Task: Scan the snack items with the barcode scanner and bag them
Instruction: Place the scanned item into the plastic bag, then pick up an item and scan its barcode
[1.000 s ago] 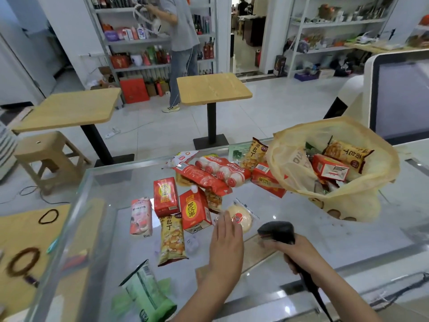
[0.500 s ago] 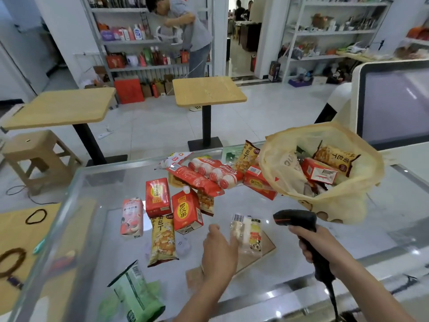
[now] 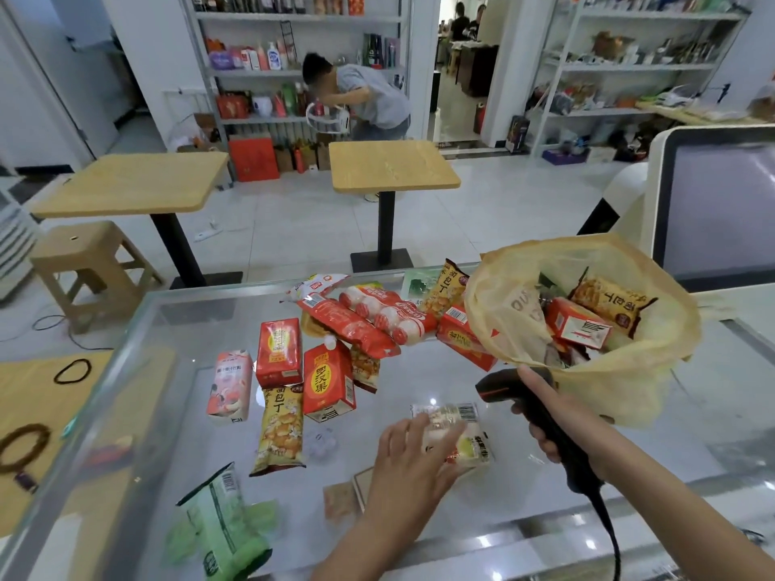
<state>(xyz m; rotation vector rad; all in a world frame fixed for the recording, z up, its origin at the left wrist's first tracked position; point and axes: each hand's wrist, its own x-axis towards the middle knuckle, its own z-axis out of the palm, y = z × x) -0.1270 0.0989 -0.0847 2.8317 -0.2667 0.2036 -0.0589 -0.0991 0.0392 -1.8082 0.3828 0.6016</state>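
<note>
My left hand [image 3: 413, 459] holds a clear-wrapped snack packet [image 3: 463, 434] low over the glass counter [image 3: 176, 413], fingers over its left half, barcode facing up. My right hand [image 3: 562, 434] grips the black barcode scanner [image 3: 499, 387], index finger along its top. Its head sits just right of and above the packet's barcode. The yellow plastic bag [image 3: 620, 383] stands open behind the scanner, with a red box [image 3: 576, 325] and a yellow packet [image 3: 608, 304] inside. Several loose snacks lie on the counter: red cartons [image 3: 279, 350], a pink carton [image 3: 230, 383], a yellow packet [image 3: 281, 434], red sausage packs [image 3: 377, 316].
A green packet [image 3: 222, 526] lies at the counter's near left. A till monitor [image 3: 721, 211] stands at the right behind the bag. Beyond the counter are two wooden tables [image 3: 394, 165], a stool [image 3: 84, 262], and a person [image 3: 369, 102] bending at the shelves.
My left hand took the clear packet from the pile, turned its barcode up and brought it right. The scanner rose and moved right, near the bag. The person at the shelves bent down.
</note>
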